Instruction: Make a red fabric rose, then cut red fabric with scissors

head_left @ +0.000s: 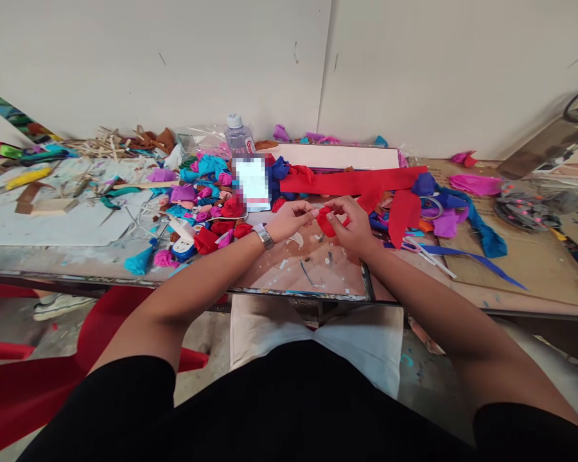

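Between my two hands, above the table's near middle, is a small crumpled piece of red crepe paper [326, 222]. My right hand [352, 223] is closed on it, thumb pressed against its side. The fingers of my left hand [293, 219] are pinched together at its left edge and seem to grip it there; a watch [263, 236] is on that wrist. Just behind the hands lies a long red strip [351, 183], with shorter red pieces hanging to its right. Left of my left hand is a heap of twisted paper bits [207, 192] in red, pink, purple and blue.
A phone with a blurred screen [253, 183] leans on the heap before a plastic bottle [239, 135]. A power strip [183, 247] and its cable lie left. Scissors [407, 244] and a blue strip [481, 260] are right. A dark tumbler [534, 144] stands far right.
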Tool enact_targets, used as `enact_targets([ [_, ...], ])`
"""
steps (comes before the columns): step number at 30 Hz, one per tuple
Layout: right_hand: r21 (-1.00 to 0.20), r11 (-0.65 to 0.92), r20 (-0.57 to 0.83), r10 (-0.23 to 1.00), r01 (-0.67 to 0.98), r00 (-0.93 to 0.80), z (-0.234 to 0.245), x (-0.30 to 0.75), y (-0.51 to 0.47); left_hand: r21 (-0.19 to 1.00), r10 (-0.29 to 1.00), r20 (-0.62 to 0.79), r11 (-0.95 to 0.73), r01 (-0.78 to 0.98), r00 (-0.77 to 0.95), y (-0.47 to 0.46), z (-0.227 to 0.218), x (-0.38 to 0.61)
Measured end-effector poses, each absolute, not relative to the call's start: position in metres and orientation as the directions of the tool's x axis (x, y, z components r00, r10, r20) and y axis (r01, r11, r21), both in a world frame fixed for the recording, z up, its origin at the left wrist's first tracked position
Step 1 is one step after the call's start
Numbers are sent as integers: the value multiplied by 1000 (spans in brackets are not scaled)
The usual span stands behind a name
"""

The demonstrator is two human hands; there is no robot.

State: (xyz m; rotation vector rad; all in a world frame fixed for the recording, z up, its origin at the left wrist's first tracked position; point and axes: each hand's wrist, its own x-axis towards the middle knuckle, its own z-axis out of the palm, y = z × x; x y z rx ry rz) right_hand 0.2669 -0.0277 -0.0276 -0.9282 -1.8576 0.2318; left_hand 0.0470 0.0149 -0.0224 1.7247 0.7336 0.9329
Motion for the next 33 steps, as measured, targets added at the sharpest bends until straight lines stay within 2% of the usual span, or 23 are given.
enact_targets([
  [20,-581,678,683,707,450,-184,-30,266,-29,989,857,123,-68,-128,500,14,-24,51],
  [25,-579,675,673,713,457,-199,-33,267,-28,996,833,71,-34,-78,549,15,-29,50],
  [28,-570,675,674,710,468,-204,-33,267,-28,998,831,64,-69,-12,552,16,-31,49],
  [33,-514,687,674,694,513,-255,-32,268,-26,955,843,248,-295,25,477,17,-29,49],
])
